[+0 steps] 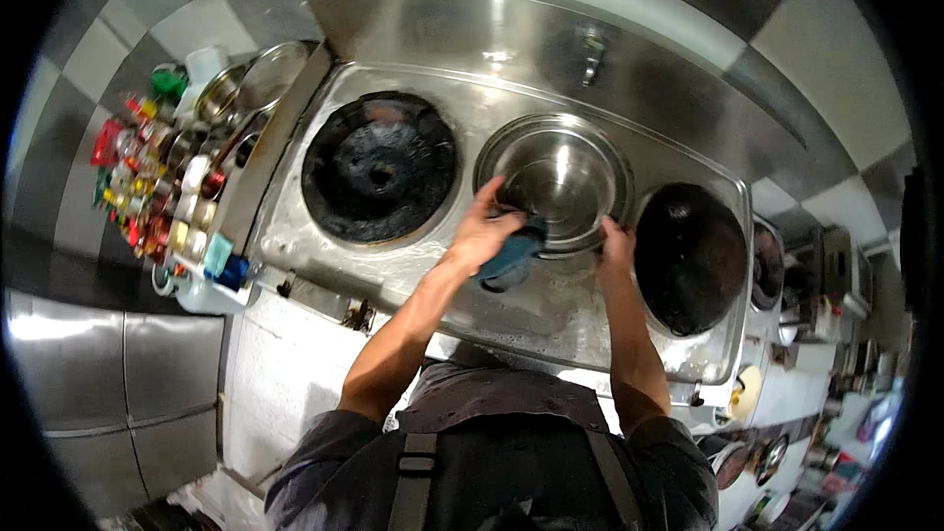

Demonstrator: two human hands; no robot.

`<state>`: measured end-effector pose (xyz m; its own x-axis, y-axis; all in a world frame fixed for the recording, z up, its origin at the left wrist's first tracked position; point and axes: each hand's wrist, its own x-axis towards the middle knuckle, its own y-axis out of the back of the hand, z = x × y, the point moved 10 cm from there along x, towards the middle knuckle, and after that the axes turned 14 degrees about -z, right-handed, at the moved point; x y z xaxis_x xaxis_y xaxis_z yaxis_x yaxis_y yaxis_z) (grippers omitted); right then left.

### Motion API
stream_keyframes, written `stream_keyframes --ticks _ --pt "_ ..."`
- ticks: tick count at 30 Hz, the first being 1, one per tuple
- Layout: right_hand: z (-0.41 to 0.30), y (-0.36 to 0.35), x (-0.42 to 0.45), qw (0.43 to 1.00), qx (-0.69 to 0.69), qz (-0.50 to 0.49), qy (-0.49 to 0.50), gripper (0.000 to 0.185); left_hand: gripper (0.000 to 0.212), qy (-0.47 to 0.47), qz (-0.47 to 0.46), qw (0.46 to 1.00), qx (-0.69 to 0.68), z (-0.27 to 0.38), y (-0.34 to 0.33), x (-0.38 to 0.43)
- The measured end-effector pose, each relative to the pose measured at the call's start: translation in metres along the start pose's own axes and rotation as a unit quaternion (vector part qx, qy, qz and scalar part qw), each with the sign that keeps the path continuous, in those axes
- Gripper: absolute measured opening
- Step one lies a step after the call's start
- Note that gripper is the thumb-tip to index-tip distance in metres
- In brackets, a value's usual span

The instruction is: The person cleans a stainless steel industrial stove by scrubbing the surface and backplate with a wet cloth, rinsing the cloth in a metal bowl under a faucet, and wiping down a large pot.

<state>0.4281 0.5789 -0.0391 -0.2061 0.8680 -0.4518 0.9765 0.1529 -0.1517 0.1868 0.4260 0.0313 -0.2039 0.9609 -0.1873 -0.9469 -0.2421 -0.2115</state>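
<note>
A round stainless steel basin [564,175] sits in the middle of the steel range top [560,310], with a shiny bare inside. At its front left rim is my left hand [485,230], clutching a dark teal cloth [510,257] that hangs below the fingers and looks blurred. My right hand [618,240] grips the basin's front right rim, thumb towards the inside. The part of the rim under the cloth is hidden. Wet streaks show on the metal around the basin.
Left of the basin lies a blackened round burner [380,169]; to its right is a blackened dome-shaped wok [692,258], apparently upside down. A tap [591,59] projects from the steel backsplash [442,22]. Beyond the left edge stand several seasoning bottles [147,192] and a steel strainer [273,74].
</note>
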Motion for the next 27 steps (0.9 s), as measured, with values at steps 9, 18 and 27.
stream_keyframes --ticks 9,18,27 --pt "0.028 -0.012 0.066 0.988 0.129 0.064 -0.062 0.016 0.024 0.023 0.049 0.911 -0.408 -0.054 0.051 -0.014" --pt "0.069 -0.019 0.078 0.981 -0.148 -0.084 -0.088 0.055 0.034 0.022 0.012 0.906 -0.423 -0.048 0.04 0.017" --pt "0.112 0.015 0.046 0.971 -0.092 -0.219 -0.03 0.019 0.044 0.076 -0.028 0.936 -0.341 -0.024 0.0 0.135"
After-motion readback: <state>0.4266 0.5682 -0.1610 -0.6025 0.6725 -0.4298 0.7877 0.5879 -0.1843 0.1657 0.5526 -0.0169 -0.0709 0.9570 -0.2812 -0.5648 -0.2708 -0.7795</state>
